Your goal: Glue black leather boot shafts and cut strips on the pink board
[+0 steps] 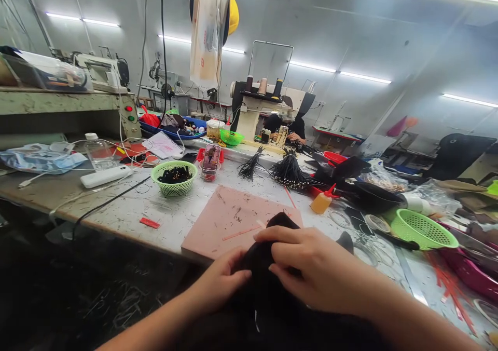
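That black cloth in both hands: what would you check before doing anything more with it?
1. Left hand grips the black cloth: ok.
2. Right hand pinches it from above: ok.
3. Cloth over the pink mat, not hanging free: ok, its top edge lies on the mat.
4. Red stick clear of the fingers: not ok, it lies right beside them.
5. Orange bottle upright and apart from the cloth: ok.
6. Needle or thread in the cloth: cannot tell.
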Demonstrator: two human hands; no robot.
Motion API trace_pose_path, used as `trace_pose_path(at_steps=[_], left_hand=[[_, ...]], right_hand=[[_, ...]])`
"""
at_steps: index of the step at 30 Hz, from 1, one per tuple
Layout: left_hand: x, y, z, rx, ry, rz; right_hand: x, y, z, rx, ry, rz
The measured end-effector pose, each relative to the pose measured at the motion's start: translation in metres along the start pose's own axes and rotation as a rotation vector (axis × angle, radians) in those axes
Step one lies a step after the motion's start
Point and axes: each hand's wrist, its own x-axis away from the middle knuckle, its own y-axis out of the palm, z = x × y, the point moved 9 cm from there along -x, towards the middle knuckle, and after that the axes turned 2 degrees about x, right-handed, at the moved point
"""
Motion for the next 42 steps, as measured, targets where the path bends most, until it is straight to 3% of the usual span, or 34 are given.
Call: trace_pose_path(at_steps=[4, 7, 10, 15, 19, 25, 30, 42], left_hand=[[-0.007, -0.014, 0.052, -0.235, 0.049, 0.072], [-0.008, -0.017, 0.070, -0.275, 0.053, 0.085], [-0.006, -0.015, 0.071, -0.232, 0.038, 0.082], [-0.003, -0.008, 0.076, -0.271, 0.075, 0.074], [-0.002, -0.002, 0.082, -0.292, 0.119, 0.060], [0.003, 0.011, 0.083, -0.238, 0.129, -0.058], [0.008, 0.022, 0.089, -0.234, 0.140, -0.165], [0.007, 0.030, 0.091, -0.269, 0.082, -0.217]], right_hand=[[-0.004, -0.015, -0.006, -0.065, -0.048, -0.144], [-0.005, -0.024, 0.001, -0.094, -0.014, -0.206], [-0.007, -0.031, 0.011, -0.050, 0.061, -0.155], [-0.015, -0.029, -0.003, 0.042, -0.104, -0.088], [-0.021, -0.017, -0.002, 0.091, -0.070, -0.141], [-0.020, -0.011, 0.008, 0.025, 0.016, -0.148], [-0.019, -0.011, 0.008, 0.055, 0.000, -0.172], [-0.018, -0.010, 0.011, 0.137, 0.016, -0.199]])
